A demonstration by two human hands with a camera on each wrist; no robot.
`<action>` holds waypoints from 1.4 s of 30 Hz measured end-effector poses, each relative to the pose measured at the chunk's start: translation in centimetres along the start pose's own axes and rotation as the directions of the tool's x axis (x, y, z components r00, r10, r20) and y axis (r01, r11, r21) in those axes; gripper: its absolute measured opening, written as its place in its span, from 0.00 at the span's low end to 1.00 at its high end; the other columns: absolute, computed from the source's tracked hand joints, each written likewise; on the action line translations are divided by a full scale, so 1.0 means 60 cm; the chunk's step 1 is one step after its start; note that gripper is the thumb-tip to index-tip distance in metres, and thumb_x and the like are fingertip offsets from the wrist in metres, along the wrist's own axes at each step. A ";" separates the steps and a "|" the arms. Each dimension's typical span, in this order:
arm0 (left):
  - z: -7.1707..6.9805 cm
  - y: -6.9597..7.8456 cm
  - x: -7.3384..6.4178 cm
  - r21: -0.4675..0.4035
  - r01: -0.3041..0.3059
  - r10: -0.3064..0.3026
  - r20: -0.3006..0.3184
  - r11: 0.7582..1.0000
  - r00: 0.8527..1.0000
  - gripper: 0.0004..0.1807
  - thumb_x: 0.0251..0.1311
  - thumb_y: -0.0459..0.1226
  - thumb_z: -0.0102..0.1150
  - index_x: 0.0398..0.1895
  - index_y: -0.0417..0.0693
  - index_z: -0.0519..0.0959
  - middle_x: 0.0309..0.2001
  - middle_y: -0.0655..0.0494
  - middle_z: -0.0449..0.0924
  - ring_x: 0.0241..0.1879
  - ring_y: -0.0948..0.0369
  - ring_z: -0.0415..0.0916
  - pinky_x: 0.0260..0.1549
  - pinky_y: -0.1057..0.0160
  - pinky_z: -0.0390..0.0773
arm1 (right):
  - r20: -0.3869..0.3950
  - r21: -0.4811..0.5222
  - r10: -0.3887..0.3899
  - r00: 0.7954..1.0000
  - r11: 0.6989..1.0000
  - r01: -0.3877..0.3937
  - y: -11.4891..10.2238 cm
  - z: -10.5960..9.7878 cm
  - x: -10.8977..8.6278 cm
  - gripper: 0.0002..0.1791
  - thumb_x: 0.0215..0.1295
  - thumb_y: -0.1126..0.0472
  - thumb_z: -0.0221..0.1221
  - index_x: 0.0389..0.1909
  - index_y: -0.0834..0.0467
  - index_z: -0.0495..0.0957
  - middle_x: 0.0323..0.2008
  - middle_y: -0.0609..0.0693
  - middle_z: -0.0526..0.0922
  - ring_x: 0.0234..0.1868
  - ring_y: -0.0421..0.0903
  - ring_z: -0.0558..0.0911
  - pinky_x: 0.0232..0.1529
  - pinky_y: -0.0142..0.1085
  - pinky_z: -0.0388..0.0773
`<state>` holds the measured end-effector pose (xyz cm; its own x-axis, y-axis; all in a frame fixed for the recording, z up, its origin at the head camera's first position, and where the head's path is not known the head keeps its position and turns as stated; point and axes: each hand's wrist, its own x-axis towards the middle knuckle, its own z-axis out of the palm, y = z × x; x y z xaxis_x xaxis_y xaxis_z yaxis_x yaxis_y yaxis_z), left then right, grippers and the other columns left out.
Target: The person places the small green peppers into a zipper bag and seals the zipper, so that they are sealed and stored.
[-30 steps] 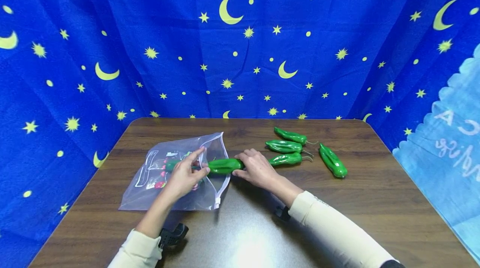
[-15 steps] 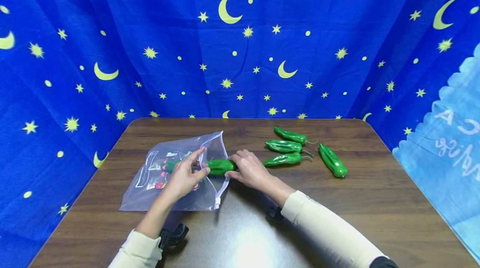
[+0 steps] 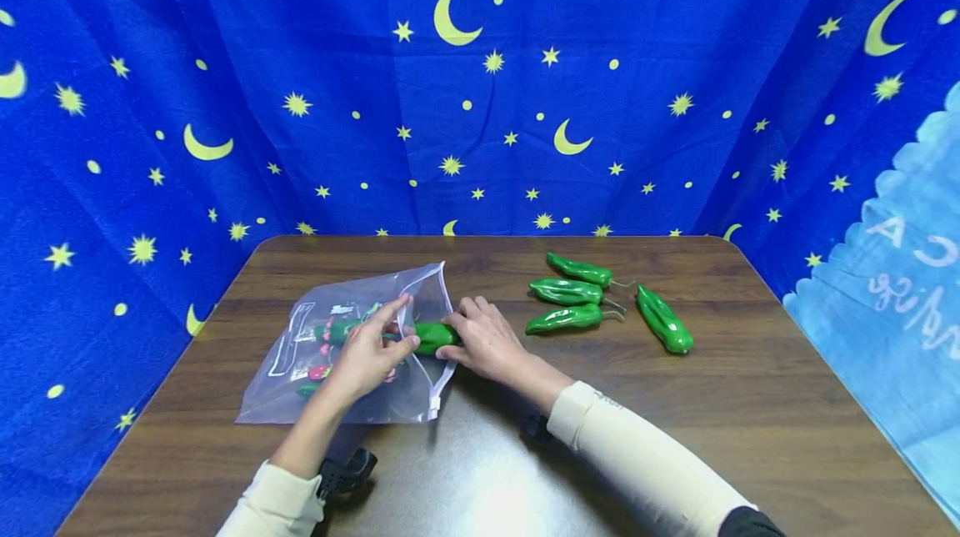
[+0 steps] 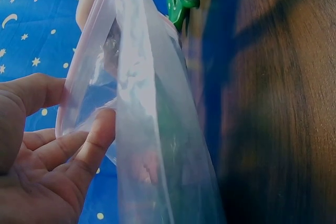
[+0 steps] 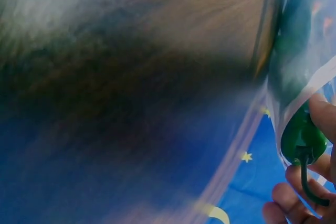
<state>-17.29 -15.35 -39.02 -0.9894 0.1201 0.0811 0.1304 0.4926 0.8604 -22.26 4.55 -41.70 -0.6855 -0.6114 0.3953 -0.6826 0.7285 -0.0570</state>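
Note:
A clear zip bag (image 3: 277, 387) with pink and green prints lies on the table, its mouth facing right. My left hand (image 3: 367, 358) holds the upper layer of the mouth up, thumb and index finger spread along the rim; in the left wrist view the fingers are at the bag's edge. My right hand (image 3: 487, 341) grips a green pepper (image 3: 433, 338) by its stem end. The pepper's front part is inside the bag, seen through the plastic in the right wrist view, where its curved stem (image 5: 305, 182) hangs among the fingers.
Several more green peppers lie to the right: a back pepper (image 3: 581, 269), a middle pepper (image 3: 566, 292), a near pepper (image 3: 566, 319) and a slanted pepper (image 3: 663, 320). The white zip slider (image 3: 434, 405) sits at the mouth's near corner. A blue star-patterned cloth (image 3: 517, 87) stands behind the wooden table (image 3: 675, 437).
My right hand has moved left, pushing the green pepper deeper into the bag. The near loose pepper is now fully uncovered. My left hand has stayed in place.

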 end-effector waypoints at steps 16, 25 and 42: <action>-0.001 -0.002 0.000 0.010 0.003 -0.003 -0.011 1.000 1.000 0.36 0.57 0.34 0.61 0.70 0.50 0.61 0.44 0.38 0.78 0.19 0.58 0.75 0.13 0.65 0.78 | 0.018 0.080 0.059 0.998 0.995 -0.060 0.018 -0.014 -0.012 0.27 0.51 0.39 0.64 0.48 0.53 0.81 0.37 0.49 0.76 0.40 0.47 0.72 0.40 0.39 0.72; 0.000 -0.004 0.003 -0.001 0.005 -0.005 -0.008 1.000 1.000 0.37 0.57 0.34 0.61 0.70 0.50 0.60 0.44 0.39 0.78 0.19 0.59 0.75 0.13 0.65 0.78 | -0.042 0.085 0.074 0.996 0.994 -0.070 0.054 -0.035 -0.043 0.24 0.52 0.44 0.66 0.46 0.54 0.81 0.35 0.49 0.76 0.37 0.48 0.72 0.40 0.40 0.71; -0.005 -0.003 0.001 0.006 0.022 -0.022 -0.002 1.000 1.000 0.36 0.58 0.34 0.60 0.71 0.50 0.59 0.45 0.39 0.78 0.17 0.60 0.73 0.14 0.60 0.79 | -0.029 0.132 0.172 0.985 0.977 -0.167 0.118 -0.063 -0.088 0.24 0.53 0.46 0.66 0.47 0.56 0.80 0.41 0.51 0.81 0.43 0.49 0.76 0.47 0.44 0.75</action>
<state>-17.37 -15.66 -39.00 -0.9922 0.1071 0.0634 0.1089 0.5003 0.8590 -22.55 14.10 -40.74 -0.7850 -0.4677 0.4062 -0.5861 0.7731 -0.2426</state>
